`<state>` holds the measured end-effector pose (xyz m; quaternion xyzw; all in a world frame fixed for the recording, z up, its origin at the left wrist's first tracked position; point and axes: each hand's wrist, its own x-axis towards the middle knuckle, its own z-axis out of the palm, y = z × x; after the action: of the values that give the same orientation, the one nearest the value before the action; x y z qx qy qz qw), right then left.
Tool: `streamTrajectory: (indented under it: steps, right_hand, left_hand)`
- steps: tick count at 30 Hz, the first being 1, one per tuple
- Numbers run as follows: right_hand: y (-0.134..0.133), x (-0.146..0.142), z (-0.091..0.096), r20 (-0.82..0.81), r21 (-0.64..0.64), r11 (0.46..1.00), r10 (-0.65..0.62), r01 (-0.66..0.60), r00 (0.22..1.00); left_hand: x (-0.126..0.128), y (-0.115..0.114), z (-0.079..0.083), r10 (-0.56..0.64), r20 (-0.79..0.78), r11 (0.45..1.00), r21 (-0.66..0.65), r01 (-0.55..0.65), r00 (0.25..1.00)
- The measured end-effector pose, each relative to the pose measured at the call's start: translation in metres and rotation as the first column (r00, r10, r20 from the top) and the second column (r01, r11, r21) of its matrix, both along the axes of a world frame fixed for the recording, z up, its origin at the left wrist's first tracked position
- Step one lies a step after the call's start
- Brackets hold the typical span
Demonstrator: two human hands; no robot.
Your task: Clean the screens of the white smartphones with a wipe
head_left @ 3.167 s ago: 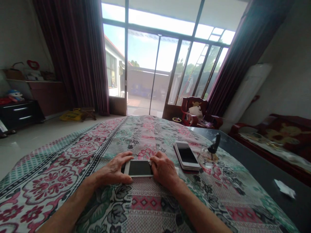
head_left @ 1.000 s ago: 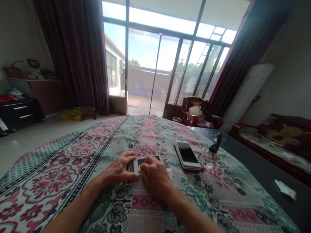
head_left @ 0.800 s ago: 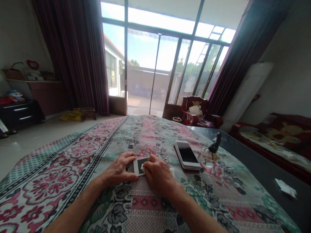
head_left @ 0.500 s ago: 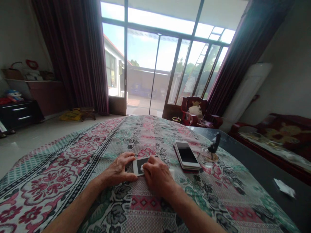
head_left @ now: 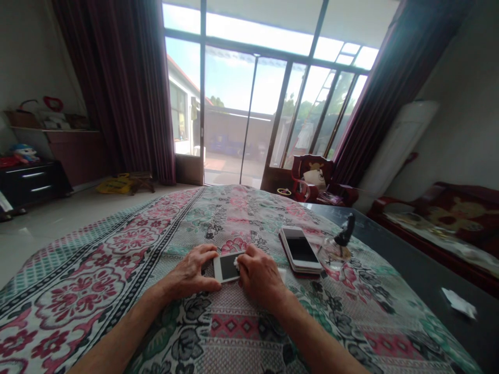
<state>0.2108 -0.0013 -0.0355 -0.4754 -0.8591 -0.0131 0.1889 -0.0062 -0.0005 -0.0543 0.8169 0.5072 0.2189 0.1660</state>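
Observation:
A white smartphone (head_left: pixel 227 271) with a dark screen lies flat on the patterned tablecloth (head_left: pixel 234 343). My left hand (head_left: pixel 191 270) grips its left end, thumb at the near corner and fingers at the far one. Over the phone's right part, my right hand (head_left: pixel 259 275) is closed with its fingertips pinching a small white wad (head_left: pixel 236 262) against the screen. The wad looks like tissue or cotton, mostly hidden by the fingers. Beside my right hand rests a stack of smartphones (head_left: pixel 299 250), the top one white with a dark screen.
Right of the stack stands a clear rounded glass object (head_left: pixel 334 252) with a black upright part (head_left: pixel 346 228). A crumpled white paper (head_left: pixel 459 303) lies on the dark surface (head_left: pixel 421 280) at right. Beyond the table are a wooden chair (head_left: pixel 312 179) and glass doors (head_left: pixel 241 119).
My right hand has slid to the right along the phone with the white wad, uncovering more of the screen. My left hand stays in place.

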Motion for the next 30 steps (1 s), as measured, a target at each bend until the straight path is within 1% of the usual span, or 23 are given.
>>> streamTrajectory:
  steps: [3,6,8,10,13,15,16,18,23,28,30]
  right_hand:
    - [-0.006,-0.004,0.0,-0.01,-0.004,0.995,0.101,-0.101,0.995]
    - [-0.013,-0.01,0.001,0.003,-0.021,0.974,0.226,-0.226,0.974]
    - [-0.014,-0.01,0.002,0.015,-0.025,0.967,0.255,-0.254,0.967]
    - [-0.011,-0.007,0.003,0.014,-0.028,0.979,0.205,-0.204,0.979]
    - [-0.002,0.002,0.002,0.009,-0.038,0.998,0.044,-0.044,0.999]
    - [0.004,0.006,0.002,0.015,-0.026,0.998,-0.055,0.056,0.998]
    - [0.005,0.008,0.001,0.019,-0.015,0.996,-0.083,0.084,0.996]
    - [0.006,0.008,0.0,0.025,0.006,0.996,-0.092,0.092,0.995]
    - [-0.002,0.0,0.0,0.016,-0.005,1.0,0.0,0.0,1.0]
    - [-0.014,-0.012,-0.001,-0.01,-0.023,0.984,0.178,-0.178,0.984]
    - [-0.016,-0.014,-0.001,-0.005,-0.02,0.977,0.211,-0.211,0.977]
  left_hand:
    - [0.0,0.0,-0.002,0.007,0.003,1.0,0.003,-0.007,1.0]
    - [-0.001,0.001,-0.005,0.017,-0.003,1.0,0.01,-0.017,1.0]
    - [-0.002,0.002,-0.008,0.019,-0.006,1.0,0.013,-0.019,1.0]
    - [-0.003,0.003,-0.009,0.021,-0.006,1.0,0.01,-0.021,1.0]
    - [-0.003,0.003,-0.009,0.023,-0.008,1.0,-0.004,-0.023,1.0]
    - [-0.003,0.003,-0.007,0.023,-0.01,1.0,-0.011,-0.023,1.0]
    - [-0.003,0.003,-0.007,0.024,-0.012,1.0,-0.014,-0.024,1.0]
    - [-0.002,0.002,-0.006,0.024,-0.015,1.0,-0.017,-0.024,1.0]
    - [-0.003,0.004,-0.008,0.009,-0.014,1.0,-0.014,-0.01,1.0]
    - [-0.004,0.004,-0.011,0.011,-0.007,1.0,0.006,-0.011,1.0]
    - [-0.004,0.004,-0.011,0.016,-0.009,1.0,0.009,-0.016,1.0]
